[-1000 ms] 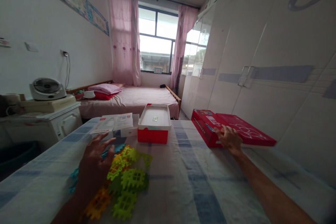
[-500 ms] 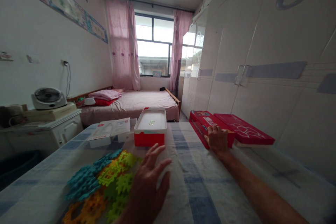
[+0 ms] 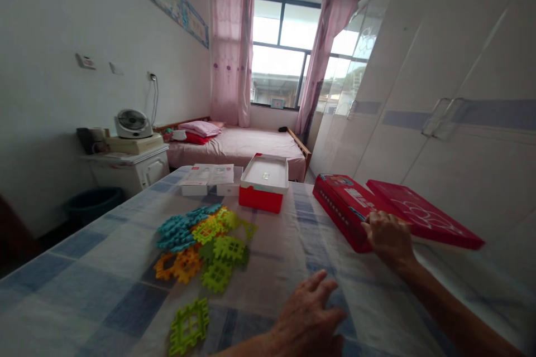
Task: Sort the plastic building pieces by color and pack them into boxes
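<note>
My right hand [image 3: 387,237] is closed over the near end of a red box [image 3: 347,201] with printed white lettering, fingers curled on its top edge. Low in front, my left hand [image 3: 307,312] hovers over or rests on the cloth with fingers apart; it holds nothing. To its left lies a loose pile of notched plastic building pieces: teal ones [image 3: 178,231], orange ones [image 3: 187,264] and lime-green ones [image 3: 216,275]. A single green window-shaped piece [image 3: 189,326] lies apart, nearer to me.
An open red-and-white box [image 3: 260,199] stands at the table's far edge, beside white cartons [image 3: 195,187]. A flat red box with a flower outline [image 3: 427,212] lies at the right. The table wears a checked cloth [image 3: 87,273]. Beyond are a bed [image 3: 251,145] and wardrobe [image 3: 419,67].
My left hand has moved right, away from the plastic pieces, uncovering the pile and the lone green piece. My right hand stays on the red box. The view has shifted.
</note>
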Demonstrator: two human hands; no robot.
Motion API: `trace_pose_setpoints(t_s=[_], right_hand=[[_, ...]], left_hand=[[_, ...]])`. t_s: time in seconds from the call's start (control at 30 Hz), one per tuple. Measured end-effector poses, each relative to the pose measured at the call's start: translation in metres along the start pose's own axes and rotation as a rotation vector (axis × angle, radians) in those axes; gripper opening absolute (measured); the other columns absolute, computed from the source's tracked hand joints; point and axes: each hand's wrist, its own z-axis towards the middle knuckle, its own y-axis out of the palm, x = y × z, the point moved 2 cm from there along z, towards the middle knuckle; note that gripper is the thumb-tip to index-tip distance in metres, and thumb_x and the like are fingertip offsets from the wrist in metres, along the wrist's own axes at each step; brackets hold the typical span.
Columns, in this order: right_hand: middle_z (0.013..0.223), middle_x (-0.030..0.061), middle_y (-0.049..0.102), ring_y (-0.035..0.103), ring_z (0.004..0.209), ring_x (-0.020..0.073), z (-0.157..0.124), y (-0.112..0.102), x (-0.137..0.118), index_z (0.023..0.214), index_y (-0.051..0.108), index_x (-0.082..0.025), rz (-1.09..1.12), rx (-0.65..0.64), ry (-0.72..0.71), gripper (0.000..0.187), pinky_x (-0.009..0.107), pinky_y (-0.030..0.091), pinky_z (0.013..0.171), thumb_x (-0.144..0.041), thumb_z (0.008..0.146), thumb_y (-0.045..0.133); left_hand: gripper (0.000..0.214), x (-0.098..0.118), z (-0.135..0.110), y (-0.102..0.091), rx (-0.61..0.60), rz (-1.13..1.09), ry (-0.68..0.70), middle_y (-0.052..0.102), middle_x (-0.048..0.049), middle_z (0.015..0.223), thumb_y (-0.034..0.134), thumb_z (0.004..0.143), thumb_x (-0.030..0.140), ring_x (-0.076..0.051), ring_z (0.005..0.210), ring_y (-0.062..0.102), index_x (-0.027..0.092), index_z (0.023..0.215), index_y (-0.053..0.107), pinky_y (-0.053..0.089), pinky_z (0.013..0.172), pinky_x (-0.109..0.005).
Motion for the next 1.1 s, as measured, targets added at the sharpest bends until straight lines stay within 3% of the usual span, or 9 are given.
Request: trace_pose_setpoints(t_s=[0.17,0.27,0.37,0.5,0.57,0.63,0.8,0.93,1.1], right_hand=[[0.082,0.0111,0.06,0.056,0.08,0.0266,-0.046,-0.028,0.002,0.08,0.057,-0.017,0.055,0.018,-0.044,0.02,0.039,0.039,0.071,-0.026,0.088,0.042],[0.079,0.011,0.06,0.055,0.079,0.0279,-0.076,-0.041,0.001,0.075,0.057,-0.02,0.144,0.045,-0.06,0.019,0.041,0.039,0.071,-0.03,0.085,0.043],[0.079,0.0103,0.061,0.056,0.078,0.028,-0.103,-0.055,-0.011,0.072,0.058,-0.022,0.244,0.015,-0.107,0.019,0.043,0.04,0.072,-0.033,0.082,0.046],[0.091,0.0081,0.064,0.058,0.087,0.0255,-0.115,-0.073,-0.027,0.085,0.064,-0.028,0.383,-0.053,-0.197,0.023,0.042,0.042,0.078,-0.038,0.086,0.042],[0.107,0.0095,0.062,0.056,0.1,0.0271,-0.107,-0.079,-0.024,0.101,0.062,-0.028,0.379,-0.019,-0.136,0.03,0.044,0.041,0.082,-0.043,0.086,0.042],[0.12,0.0112,0.057,0.051,0.111,0.0295,-0.095,-0.079,-0.017,0.112,0.059,-0.024,0.348,-0.006,-0.05,0.039,0.047,0.04,0.086,-0.048,0.084,0.043],[0.134,0.0121,0.048,0.043,0.124,0.0296,-0.066,-0.059,-0.011,0.125,0.053,-0.022,0.39,-0.2,-0.012,0.053,0.05,0.039,0.093,-0.051,0.082,0.043],[0.143,0.0118,0.038,0.033,0.133,0.0277,-0.052,-0.051,-0.024,0.134,0.045,-0.022,0.455,-0.298,-0.165,0.056,0.049,0.031,0.102,-0.047,0.084,0.043],[0.145,0.0128,0.036,0.029,0.135,0.0308,-0.037,-0.056,-0.04,0.136,0.043,-0.02,0.46,-0.438,-0.173,0.059,0.05,0.031,0.101,-0.043,0.083,0.048]], left_hand=[[0.021,-0.016,-0.048,-0.024,0.054,0.11,0.094,0.055,-0.0052,0.128,0.06,0.077,0.027,-0.023,0.128,0.041,0.021,0.097,0.059,0.043,0.101,-0.036],[0.014,-0.039,-0.08,-0.047,0.066,0.229,0.183,0.06,-0.0031,0.123,0.051,0.083,0.016,-0.018,0.124,0.047,0.02,0.093,0.06,0.041,0.104,-0.034],[0.02,-0.065,-0.093,-0.068,0.11,0.362,0.159,0.063,-0.0066,0.118,0.045,0.083,0.008,-0.02,0.119,0.052,0.017,0.092,0.061,0.044,0.101,-0.038],[0.033,-0.07,-0.072,-0.081,0.252,0.369,0.064,0.062,-0.0091,0.119,0.041,0.081,0.002,-0.023,0.124,0.047,0.017,0.104,0.06,0.046,0.098,-0.04],[0.039,-0.055,-0.051,-0.079,0.272,0.282,0.048,0.058,-0.0087,0.126,0.042,0.081,0.003,-0.023,0.129,0.041,0.018,0.114,0.057,0.044,0.101,-0.04],[0.044,-0.034,-0.027,-0.072,0.22,0.202,0.058,0.051,-0.0084,0.134,0.043,0.082,0.007,-0.022,0.133,0.035,0.018,0.124,0.051,0.04,0.104,-0.04],[0.044,0.004,0.018,-0.051,0.194,0.095,0.136,0.045,-0.0068,0.14,0.042,0.085,0.014,-0.021,0.137,0.028,0.018,0.128,0.046,0.034,0.109,-0.038],[0.035,0.008,0.028,-0.036,0.265,0.049,0.131,0.047,-0.0079,0.137,0.042,0.086,0.014,-0.021,0.131,0.036,0.018,0.118,0.053,0.035,0.107,-0.037],[0.035,0.002,0.024,-0.022,0.291,0.024,0.086,0.053,-0.0091,0.126,0.042,0.087,0.015,-0.021,0.121,0.045,0.019,0.12,0.052,0.039,0.103,-0.037]])
